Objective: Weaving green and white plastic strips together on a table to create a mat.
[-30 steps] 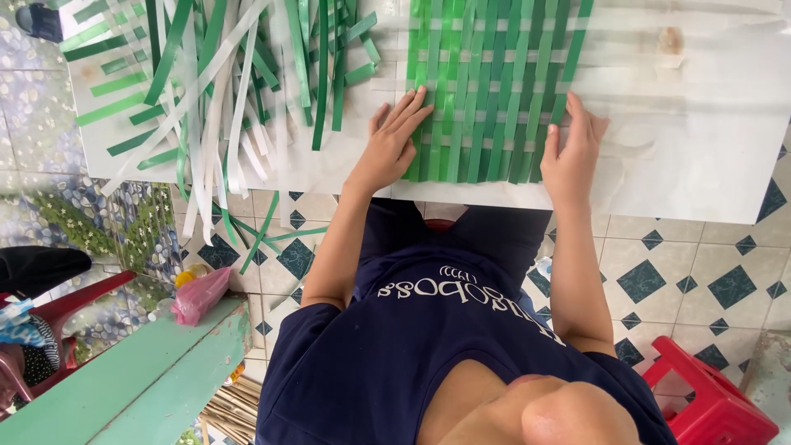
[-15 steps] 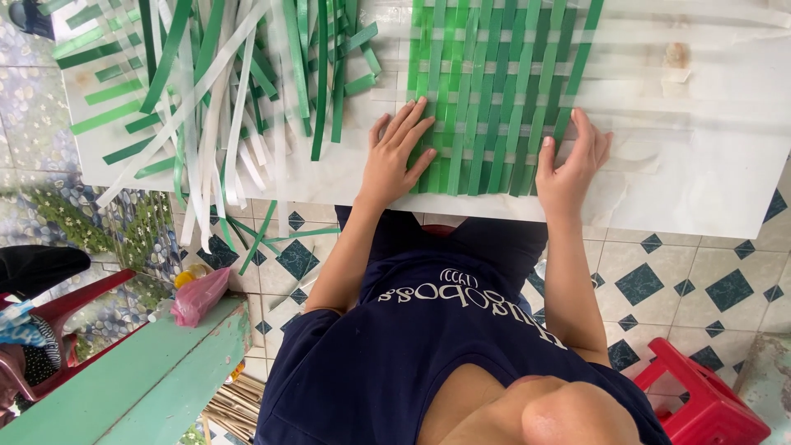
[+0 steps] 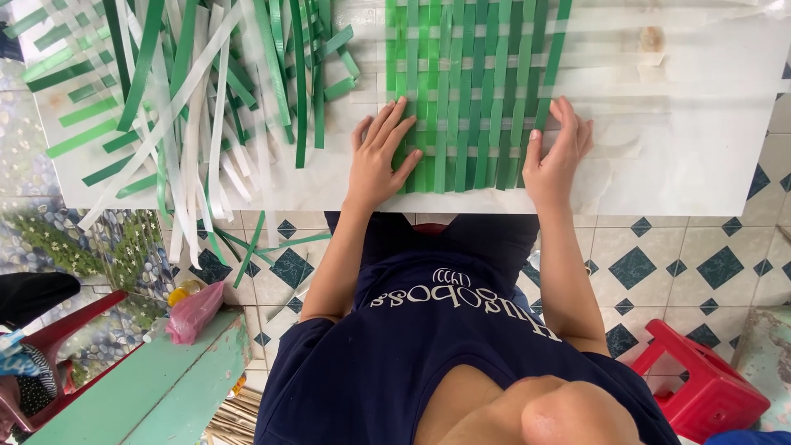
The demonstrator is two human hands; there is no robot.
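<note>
- Left hand and right hand lie flat, fingers spread, gripping nothing, on the green-and-white woven plastic-strip mat
- Near rows woven; pile of loose green and white strips unused

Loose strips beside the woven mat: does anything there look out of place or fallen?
Yes. The loose green and white strips lie in a tangled heap, not sorted, and several hang over the table edge. A few green strips lie on the tiled floor below. The woven mat under both hands looks even.
</note>
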